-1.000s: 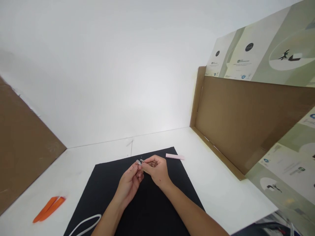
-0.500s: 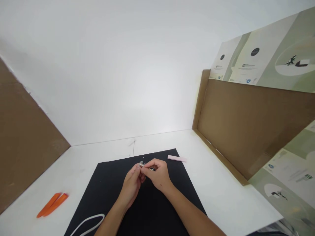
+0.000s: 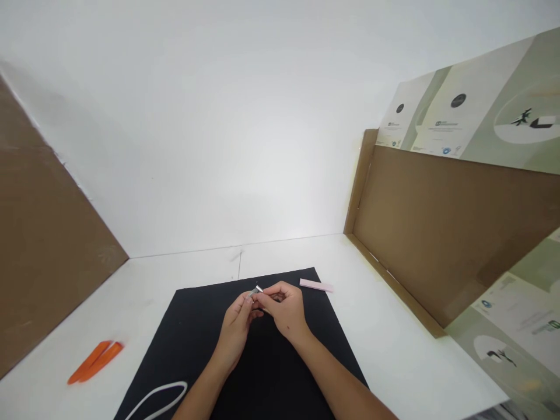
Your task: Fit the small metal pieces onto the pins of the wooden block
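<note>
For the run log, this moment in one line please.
left hand: pinching small silvery piece; right hand: pinching it too; black mat: beneath both hands

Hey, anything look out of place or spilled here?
Slightly: the pink strip straddles the right edge of the mat, one end over the table, so it looks misplaced. A faint grey smudge shows near the table's back. I see no spill.

A plain white wall (image 3: 245, 128) fills the back and meets a white tabletop (image 3: 371, 332) at a thin seam. A brown cardboard panel (image 3: 48, 233) borders the left; at right stands a shallow cardboard tray (image 3: 437, 227) edged with pale green-and-white printed surfaces (image 3: 476, 102). Soft light brightens the wall's middle. Something greyish, possibly clutter, blurs the lower right corner.
</note>
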Tool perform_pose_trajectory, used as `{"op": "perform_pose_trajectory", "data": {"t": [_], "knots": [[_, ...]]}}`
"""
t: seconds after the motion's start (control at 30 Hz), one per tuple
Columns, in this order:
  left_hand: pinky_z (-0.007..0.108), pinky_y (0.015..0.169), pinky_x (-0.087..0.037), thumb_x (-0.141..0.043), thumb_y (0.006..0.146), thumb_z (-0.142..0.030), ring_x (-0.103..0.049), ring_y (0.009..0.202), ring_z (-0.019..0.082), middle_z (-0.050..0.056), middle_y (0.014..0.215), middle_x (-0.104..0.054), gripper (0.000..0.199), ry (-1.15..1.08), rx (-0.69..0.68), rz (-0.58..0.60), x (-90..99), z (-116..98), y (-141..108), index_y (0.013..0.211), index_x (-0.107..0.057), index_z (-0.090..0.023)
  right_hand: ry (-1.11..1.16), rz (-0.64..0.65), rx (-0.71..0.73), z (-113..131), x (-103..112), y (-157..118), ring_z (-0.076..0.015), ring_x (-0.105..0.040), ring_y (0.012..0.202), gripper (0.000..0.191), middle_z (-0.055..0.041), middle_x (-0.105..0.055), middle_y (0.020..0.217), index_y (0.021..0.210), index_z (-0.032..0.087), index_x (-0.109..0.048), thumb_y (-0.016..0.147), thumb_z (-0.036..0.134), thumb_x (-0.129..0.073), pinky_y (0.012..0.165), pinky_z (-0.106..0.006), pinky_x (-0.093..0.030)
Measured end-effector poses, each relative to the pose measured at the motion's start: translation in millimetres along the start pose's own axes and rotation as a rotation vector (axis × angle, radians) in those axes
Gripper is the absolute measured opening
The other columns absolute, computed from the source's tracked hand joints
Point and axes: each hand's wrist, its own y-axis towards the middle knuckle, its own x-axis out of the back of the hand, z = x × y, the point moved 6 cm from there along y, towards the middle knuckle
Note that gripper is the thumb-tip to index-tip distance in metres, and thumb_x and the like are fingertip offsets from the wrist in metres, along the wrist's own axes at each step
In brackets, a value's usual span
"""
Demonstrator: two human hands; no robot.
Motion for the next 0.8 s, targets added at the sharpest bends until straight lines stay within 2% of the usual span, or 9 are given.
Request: {"op": "perform_pose_trajectory", "data": {"t": [0.3, 0.4, 0.57, 0.67, 0.8], "knots": [[0.031, 0.078, -0.049, -0.057, 0.088, -0.048, -0.063, 0.089, 0.023, 0.008, 0.095, -0.07, 0.038, 0.251, -0.112, -0.113, 14.5, -4.2, 0.5, 0.102, -0.068, -0.015, -0.127, 0.109, 0.088, 17.0, -7.7, -7.7, -0.0182, -0.066, 0.062, 0.005, -0.0031, -0.072, 0.067, 0.065, 0.019, -0.072, 0.067, 0.022, -0.077, 0.06, -0.028, -0.051], [0.032, 0.078, -0.051, -0.056, 0.087, -0.05, -0.065, 0.088, 0.023, 0.008, 0.096, -0.071, 0.04, 0.259, -0.11, -0.098, 14.1, -2.6, 1.8, 0.102, -0.067, -0.015, -0.127, 0.089, 0.095, 15.3, -6.2, -6.3, -0.0175, -0.065, 0.061, 0.006, -0.0031, -0.071, 0.066, 0.065, 0.018, -0.072, 0.067, 0.021, -0.076, 0.058, -0.027, -0.05], [0.036, 0.085, -0.052, -0.054, 0.09, -0.046, -0.065, 0.092, 0.023, 0.009, 0.101, -0.07, 0.037, 0.203, -0.119, -0.029, 9.1, 1.4, 3.2, 0.103, -0.066, -0.015, 0.009, 0.038, 0.005, 1.9, 0.2, 0.4, -0.0191, -0.068, 0.061, 0.012, -0.0044, -0.072, 0.067, 0.068, 0.016, -0.067, 0.069, 0.024, -0.076, 0.057, -0.028, -0.053], [0.037, 0.087, -0.052, -0.054, 0.091, -0.046, -0.066, 0.093, 0.023, 0.009, 0.102, -0.07, 0.036, 0.232, -0.12, -0.031, 9.3, 2.6, 2.9, 0.105, -0.067, -0.015, 0.091, 0.044, -0.047, -4.1, 1.3, 3.6, -0.0212, -0.071, 0.063, 0.013, -0.0055, -0.073, 0.067, 0.069, 0.016, -0.065, 0.068, 0.023, -0.076, 0.057, -0.029, -0.055], [0.038, 0.089, -0.052, -0.052, 0.092, -0.045, -0.065, 0.095, 0.023, 0.009, 0.103, -0.069, 0.036, 0.268, -0.125, -0.027, 9.8, 2.8, 3.0, 0.105, -0.066, -0.015, 0.092, 0.048, -0.075, -9.1, 1.1, 5.9, -0.0197, -0.07, 0.058, 0.017, -0.0043, -0.072, 0.062, 0.067, 0.016, -0.064, 0.065, 0.023, -0.079, 0.053, -0.026, -0.054]]}}
